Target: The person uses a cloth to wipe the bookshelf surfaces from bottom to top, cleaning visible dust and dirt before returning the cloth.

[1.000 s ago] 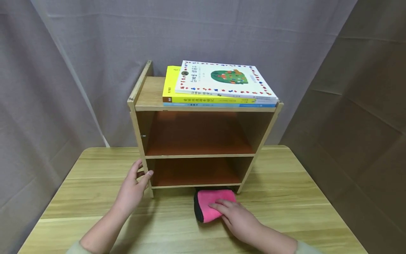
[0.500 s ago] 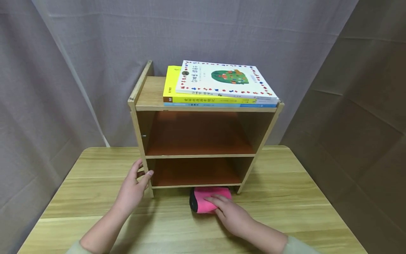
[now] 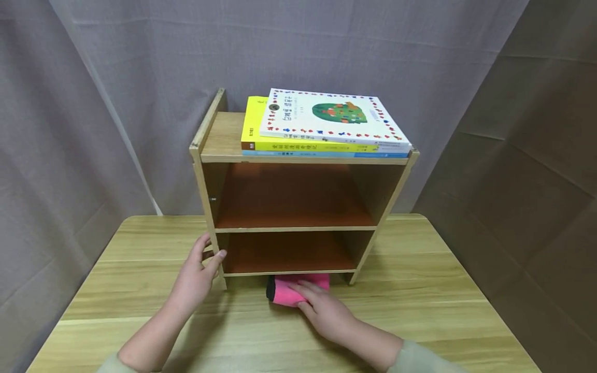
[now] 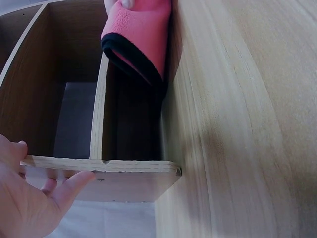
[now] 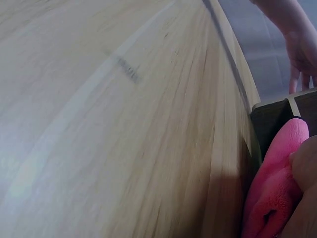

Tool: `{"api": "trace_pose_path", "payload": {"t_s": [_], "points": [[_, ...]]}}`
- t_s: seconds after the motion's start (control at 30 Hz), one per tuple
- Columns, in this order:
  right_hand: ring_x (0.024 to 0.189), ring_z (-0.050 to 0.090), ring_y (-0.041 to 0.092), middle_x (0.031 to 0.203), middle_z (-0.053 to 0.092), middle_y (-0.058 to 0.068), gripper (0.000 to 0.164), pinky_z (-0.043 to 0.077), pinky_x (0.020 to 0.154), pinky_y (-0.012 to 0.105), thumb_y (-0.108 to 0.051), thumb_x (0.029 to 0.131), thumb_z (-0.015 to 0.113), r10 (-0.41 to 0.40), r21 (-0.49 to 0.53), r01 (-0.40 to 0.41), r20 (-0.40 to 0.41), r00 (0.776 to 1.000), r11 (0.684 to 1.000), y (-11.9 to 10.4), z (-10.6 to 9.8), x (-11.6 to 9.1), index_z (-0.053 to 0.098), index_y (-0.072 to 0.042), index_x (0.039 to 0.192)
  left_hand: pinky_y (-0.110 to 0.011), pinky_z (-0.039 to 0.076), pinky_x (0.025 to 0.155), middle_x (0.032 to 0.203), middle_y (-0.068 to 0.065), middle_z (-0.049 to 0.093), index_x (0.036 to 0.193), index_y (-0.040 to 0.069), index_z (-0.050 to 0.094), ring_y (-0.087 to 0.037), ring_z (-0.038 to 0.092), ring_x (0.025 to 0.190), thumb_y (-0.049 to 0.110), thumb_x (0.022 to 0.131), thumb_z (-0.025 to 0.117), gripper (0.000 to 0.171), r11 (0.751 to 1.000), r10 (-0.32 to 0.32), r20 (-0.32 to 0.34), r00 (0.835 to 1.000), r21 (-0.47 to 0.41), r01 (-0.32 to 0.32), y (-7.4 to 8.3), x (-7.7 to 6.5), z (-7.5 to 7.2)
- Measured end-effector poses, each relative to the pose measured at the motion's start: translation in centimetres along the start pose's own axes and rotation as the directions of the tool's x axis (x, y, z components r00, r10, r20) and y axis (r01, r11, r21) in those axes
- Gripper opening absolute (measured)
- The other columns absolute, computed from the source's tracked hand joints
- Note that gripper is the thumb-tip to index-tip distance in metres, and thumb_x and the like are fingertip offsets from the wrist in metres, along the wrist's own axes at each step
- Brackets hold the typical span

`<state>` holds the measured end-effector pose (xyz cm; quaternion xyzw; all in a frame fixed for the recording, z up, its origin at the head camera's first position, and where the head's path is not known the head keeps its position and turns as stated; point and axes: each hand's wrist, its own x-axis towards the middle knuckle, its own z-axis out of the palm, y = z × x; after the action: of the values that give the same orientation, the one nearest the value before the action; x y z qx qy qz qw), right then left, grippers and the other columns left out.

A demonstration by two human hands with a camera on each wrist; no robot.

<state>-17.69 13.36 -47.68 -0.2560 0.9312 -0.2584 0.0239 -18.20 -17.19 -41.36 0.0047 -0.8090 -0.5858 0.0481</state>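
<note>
A small wooden bookshelf [image 3: 295, 228] stands upright on the table. At its left side panel [image 3: 205, 199], my left hand [image 3: 195, 275] grips the edge, thumb on the front and fingers round the outside; the left wrist view shows this hand [image 4: 32, 201] at the panel too. My right hand [image 3: 328, 313] holds a folded pink cloth [image 3: 285, 296] with black edging at the low gap under the bottom board. Part of the cloth reaches under that board and is hidden from above. In the left wrist view the folded cloth [image 4: 141, 37] overlaps the gap's opening.
On top of the shelf lies a stack of books: a white picture book [image 3: 336, 115] over a yellow one [image 3: 251, 122] and a blue one [image 3: 298, 154]. Grey curtains [image 3: 154, 62] hang behind and beside the wooden table [image 3: 448, 311].
My right hand has slid the pink cloth leftward and slightly inward along the gap beneath the bottom board. The left hand stays in place on the side panel.
</note>
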Motion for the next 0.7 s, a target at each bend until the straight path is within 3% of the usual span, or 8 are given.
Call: {"api": "trace_pose_path", "payload": {"t_s": [0.37, 0.7], "points": [[0.137, 0.042, 0.033, 0.146, 0.049, 0.01, 0.043, 0.033, 0.109, 0.057, -0.031, 0.105, 0.048, 0.019, 0.231, -0.022, 0.014, 1.0, 0.973, -1.5, 1.1, 1.5, 0.05, -0.019, 0.147, -0.044, 0.053, 0.09, 0.155, -0.011, 0.032, 0.152, 0.019, 0.031, -0.035, 0.044, 0.132, 0.029, 0.103, 0.055, 0.056, 1.0, 0.0, -0.001, 1.0, 0.012, 0.0, -0.2, 0.0, 0.0], [0.13, 0.048, 0.032, 0.142, 0.052, 0.009, 0.041, 0.037, 0.105, 0.055, -0.03, 0.105, 0.049, 0.056, 0.274, -0.057, 0.01, 0.998, 0.96, -2.7, 2.5, 3.0, 0.052, -0.021, 0.144, -0.046, 0.053, 0.09, 0.155, -0.013, 0.031, 0.152, 0.019, 0.031, -0.035, 0.044, 0.132, 0.025, 0.104, 0.054, 0.055, 1.0, -0.002, 0.003, 1.0, 0.002, 0.002, -0.1, 0.1, 0.0]]}}
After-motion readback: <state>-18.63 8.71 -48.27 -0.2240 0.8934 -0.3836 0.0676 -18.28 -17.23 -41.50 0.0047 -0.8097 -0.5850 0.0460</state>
